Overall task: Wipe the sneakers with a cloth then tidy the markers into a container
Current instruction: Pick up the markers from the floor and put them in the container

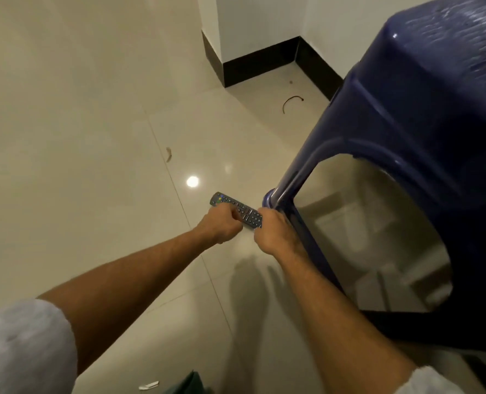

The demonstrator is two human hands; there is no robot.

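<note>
Both hands on a remote, none of the task's things in sight.
Your left hand (221,224) and right hand (273,234) sit close together, each curled on the grey plastic remote control (230,204) down at the glossy cream tiled floor (94,137), just beside the dark blue plastic stool (406,123). Keep it level and set it well aside, then look round: sneakers, cloth, markers and container all lie outside this view.

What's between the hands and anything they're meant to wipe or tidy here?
No sneakers, cloth, markers or container show, so no path can be judged. The left hand and right hand are both busy holding a remote control beside a leg of the blue plastic stool.
</note>
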